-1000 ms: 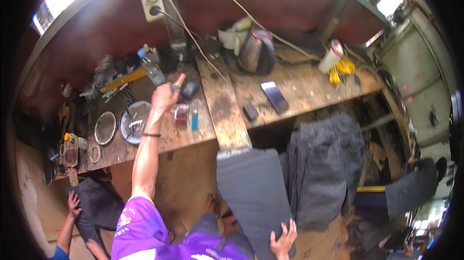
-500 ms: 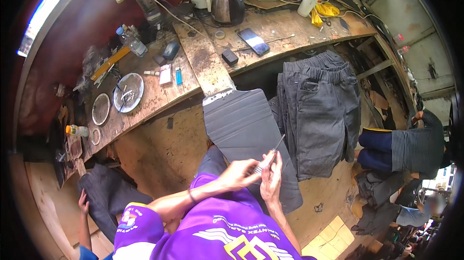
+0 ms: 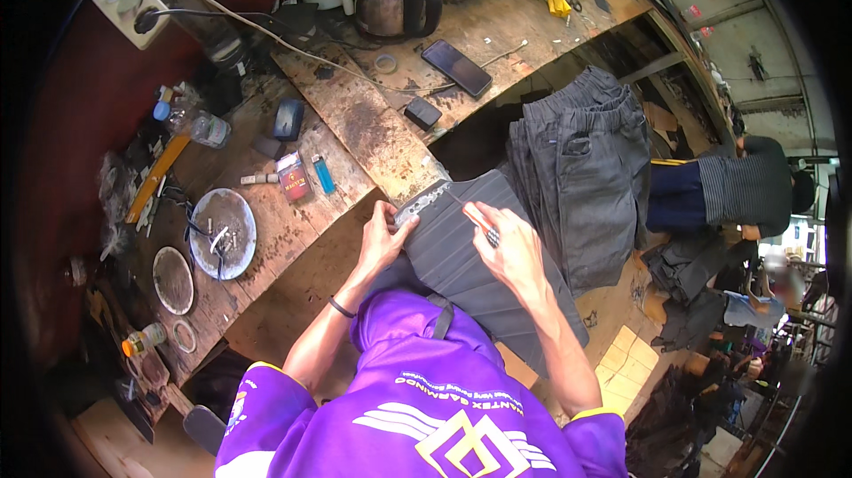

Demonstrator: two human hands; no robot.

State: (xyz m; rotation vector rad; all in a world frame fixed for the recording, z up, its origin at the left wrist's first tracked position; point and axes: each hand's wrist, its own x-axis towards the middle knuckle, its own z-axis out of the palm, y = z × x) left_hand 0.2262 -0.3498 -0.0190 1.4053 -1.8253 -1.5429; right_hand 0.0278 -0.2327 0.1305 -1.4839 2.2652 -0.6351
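Tabletop (image 3: 284,228) with lighter (image 3: 323,173) near edge. Left hand (image 3: 385,235) gripping left corner of board (image 3: 484,287), at end of plank (image 3: 373,123). Tool (image 3: 479,215) slants left, thin tip toward board's pale end; right hand (image 3: 513,254) closed round handle. Pressed too hard, tip could slip into left fingers or gouge board. Pants (image 3: 590,185) just right.

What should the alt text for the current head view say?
A person's right hand holds a red-handled tool over a dark board, tip near its worn upper edge, while the left hand is at the board's left corner. Dark trousers sit to the right; a kettle, phone and round dish stand on the wooden bench.
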